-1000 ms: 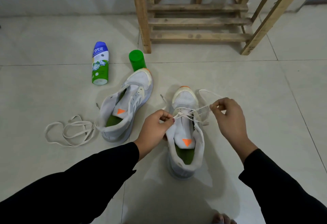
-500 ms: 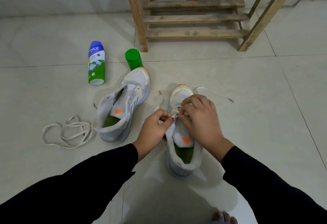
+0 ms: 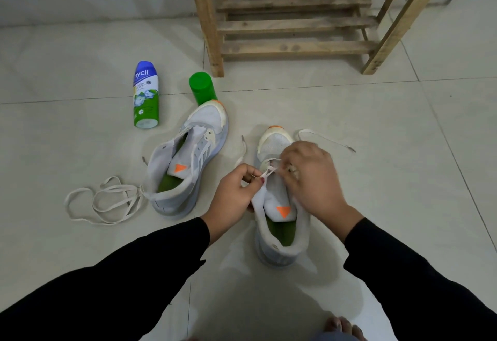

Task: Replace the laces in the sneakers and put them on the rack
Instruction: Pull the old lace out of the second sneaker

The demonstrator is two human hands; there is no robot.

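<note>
Two pale grey sneakers with orange tongue marks and green insoles stand on the tiled floor. My left hand [image 3: 233,192] pinches the white lace [image 3: 270,171] at the left eyelets of the nearer sneaker [image 3: 279,235]. My right hand [image 3: 312,179] lies curled over that shoe's eyelet area, its fingertips on the lace; the exact grip is hidden. One lace end [image 3: 326,139] trails right of the toe, another [image 3: 243,147] left of it. The other sneaker [image 3: 188,163] stands unlaced to the left, with a loose lace [image 3: 105,200] coiled beside its heel. The wooden rack [image 3: 295,26] stands behind.
A green and blue spray can [image 3: 146,95] lies on the floor at the left, and a green cap [image 3: 203,87] stands by the left sneaker's toe. The wall runs along the back. My bare toes [image 3: 341,326] show at the bottom edge.
My right hand, which held the lace stretched out to the right a second ago, came back over the shoe's eyelets and stays there. The left hand has kept its pinch.
</note>
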